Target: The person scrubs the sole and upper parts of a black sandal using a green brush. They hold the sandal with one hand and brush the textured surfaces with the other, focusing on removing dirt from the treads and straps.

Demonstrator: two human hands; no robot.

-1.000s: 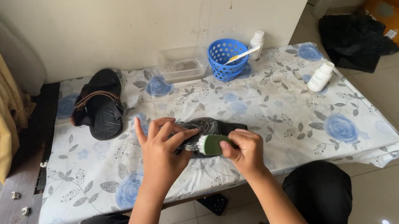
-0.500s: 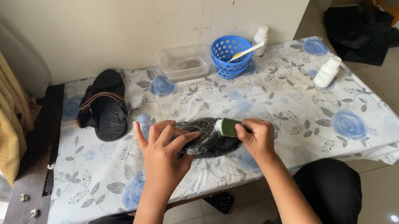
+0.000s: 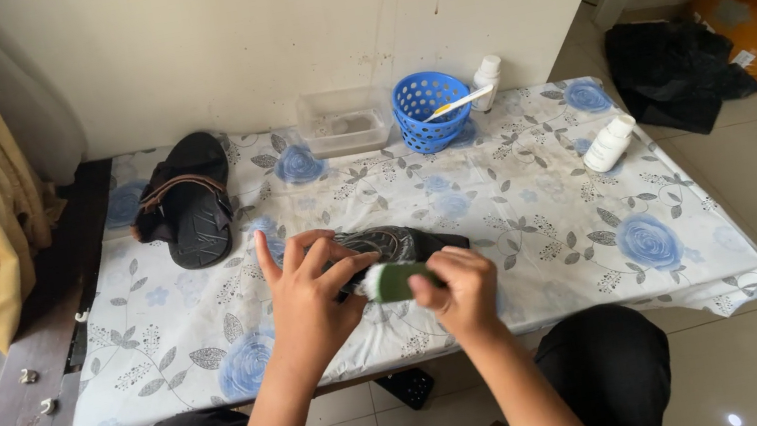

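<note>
1. Since the earlier frame, the right hand (image 3: 459, 283) has drawn the green sponge (image 3: 393, 282) leftward, back toward the left hand's fingertips.
2. Right hand's grip is closed around the sponge; left hand (image 3: 306, 300) lies flat, fingers spread, pinning the black sandal (image 3: 394, 244) at the desk's near-centre.
3. Progress: scrubbing appears under way; a second sandal (image 3: 190, 200) lies untouched at far left.
4. Clearance: desk (image 3: 540, 208) front edge is just beside the hands; open room right; blue basket (image 3: 428, 111) and white bottle (image 3: 609, 144) well apart.
</note>
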